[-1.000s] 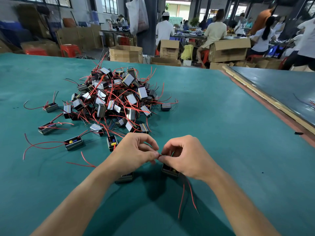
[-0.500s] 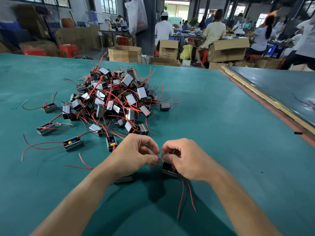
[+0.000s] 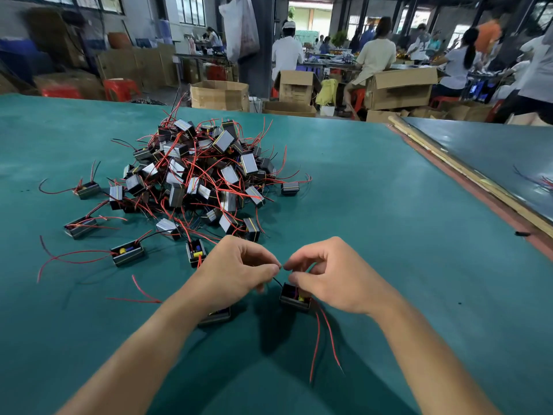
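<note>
My left hand (image 3: 236,272) and my right hand (image 3: 332,275) meet fingertip to fingertip above the green table (image 3: 374,220). Between them they pinch a thin black wire (image 3: 276,281) that leads down to a small black module (image 3: 294,298) under my right hand. Two red wires (image 3: 324,345) trail from that module toward me. A second black module (image 3: 215,317) lies under my left wrist, mostly hidden. A big pile of the same modules (image 3: 203,181) with red wires sits beyond my hands.
Several loose modules (image 3: 127,254) with red leads lie left of the pile. A wooden strip (image 3: 466,172) borders a second table at right. Cardboard boxes (image 3: 220,95) and seated people stand behind the table's far edge.
My hands have drawn slightly apart and lifted a little. The black wire now shows between my fingertips, and the module under my right hand is more exposed.
</note>
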